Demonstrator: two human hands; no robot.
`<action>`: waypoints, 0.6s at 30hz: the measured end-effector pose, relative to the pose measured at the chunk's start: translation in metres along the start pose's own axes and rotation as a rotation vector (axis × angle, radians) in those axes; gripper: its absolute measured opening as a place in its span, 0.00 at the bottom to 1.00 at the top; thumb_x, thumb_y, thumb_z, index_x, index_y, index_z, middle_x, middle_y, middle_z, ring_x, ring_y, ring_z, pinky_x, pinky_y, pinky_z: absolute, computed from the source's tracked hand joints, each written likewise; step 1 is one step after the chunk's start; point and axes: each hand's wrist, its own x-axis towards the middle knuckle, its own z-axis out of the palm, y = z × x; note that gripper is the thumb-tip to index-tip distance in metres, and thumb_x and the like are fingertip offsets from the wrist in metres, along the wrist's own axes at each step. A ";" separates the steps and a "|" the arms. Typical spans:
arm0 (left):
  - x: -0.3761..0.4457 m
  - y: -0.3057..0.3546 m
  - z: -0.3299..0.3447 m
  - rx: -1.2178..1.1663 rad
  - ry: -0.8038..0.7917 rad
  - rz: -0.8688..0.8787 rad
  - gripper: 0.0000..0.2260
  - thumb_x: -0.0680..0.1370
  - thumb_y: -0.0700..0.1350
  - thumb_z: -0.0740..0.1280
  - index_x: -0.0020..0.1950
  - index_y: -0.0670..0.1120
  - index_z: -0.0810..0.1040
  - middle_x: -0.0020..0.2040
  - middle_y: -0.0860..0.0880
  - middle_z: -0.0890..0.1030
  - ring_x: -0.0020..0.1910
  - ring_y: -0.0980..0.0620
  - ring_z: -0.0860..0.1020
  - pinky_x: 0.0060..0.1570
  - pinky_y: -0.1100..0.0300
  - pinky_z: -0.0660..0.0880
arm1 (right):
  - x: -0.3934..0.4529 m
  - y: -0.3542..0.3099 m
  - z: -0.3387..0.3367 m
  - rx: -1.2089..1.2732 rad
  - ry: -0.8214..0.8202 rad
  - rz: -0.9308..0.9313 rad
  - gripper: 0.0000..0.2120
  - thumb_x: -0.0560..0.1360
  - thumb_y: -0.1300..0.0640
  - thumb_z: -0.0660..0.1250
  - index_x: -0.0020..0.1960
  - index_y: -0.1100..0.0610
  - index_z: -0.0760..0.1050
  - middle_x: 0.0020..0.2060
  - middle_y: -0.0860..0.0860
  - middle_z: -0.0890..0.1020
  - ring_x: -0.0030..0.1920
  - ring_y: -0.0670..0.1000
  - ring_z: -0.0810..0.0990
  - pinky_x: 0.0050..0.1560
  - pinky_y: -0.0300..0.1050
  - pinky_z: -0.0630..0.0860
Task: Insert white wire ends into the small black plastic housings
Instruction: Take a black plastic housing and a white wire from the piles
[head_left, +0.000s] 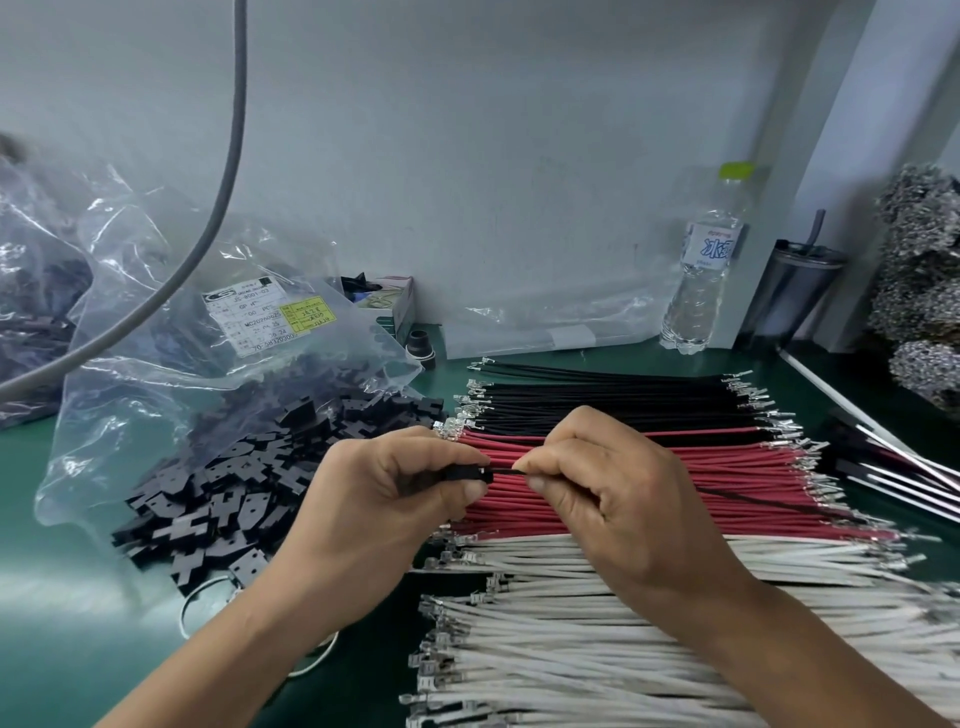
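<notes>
My left hand (400, 488) pinches a small black plastic housing (470, 475) between thumb and fingers. My right hand (602, 483) pinches a thin black wire (506, 470) whose end meets the housing's opening; the wire trails right over the red wires (753, 501). Both hands hover above the wire rows. White wires (597, 649) with metal terminals lie in a thick row at the front. Red wires (675, 467) lie behind them and black wires (597, 400) farther back. A pile of loose black housings (249, 478) spills from a clear bag at the left.
A clear plastic bag (208, 332) with a label lies left on the green mat (67, 623). A water bottle (701, 270) and a dark tumbler (795, 291) stand against the back wall. A grey cable (223, 176) hangs down. Metal scrap clumps (924, 280) sit at the right.
</notes>
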 end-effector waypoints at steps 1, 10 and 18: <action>0.000 0.000 0.000 0.024 0.001 0.000 0.09 0.71 0.44 0.77 0.49 0.53 0.89 0.41 0.47 0.85 0.39 0.50 0.83 0.41 0.57 0.82 | 0.000 0.000 0.000 0.003 -0.004 0.002 0.07 0.79 0.58 0.68 0.49 0.58 0.84 0.43 0.47 0.79 0.43 0.46 0.79 0.43 0.43 0.78; -0.002 0.004 0.002 0.211 -0.010 0.066 0.10 0.73 0.39 0.77 0.49 0.54 0.89 0.41 0.54 0.84 0.40 0.53 0.83 0.38 0.64 0.79 | -0.003 -0.006 0.009 0.024 0.011 0.021 0.06 0.78 0.58 0.68 0.48 0.58 0.83 0.43 0.46 0.78 0.43 0.46 0.79 0.43 0.43 0.77; 0.002 0.005 0.004 -0.176 0.071 -0.047 0.10 0.71 0.45 0.76 0.50 0.54 0.88 0.40 0.45 0.87 0.33 0.50 0.84 0.35 0.62 0.80 | 0.013 0.002 -0.011 -0.336 0.186 -0.116 0.05 0.79 0.61 0.71 0.52 0.60 0.84 0.44 0.51 0.80 0.45 0.51 0.76 0.43 0.45 0.75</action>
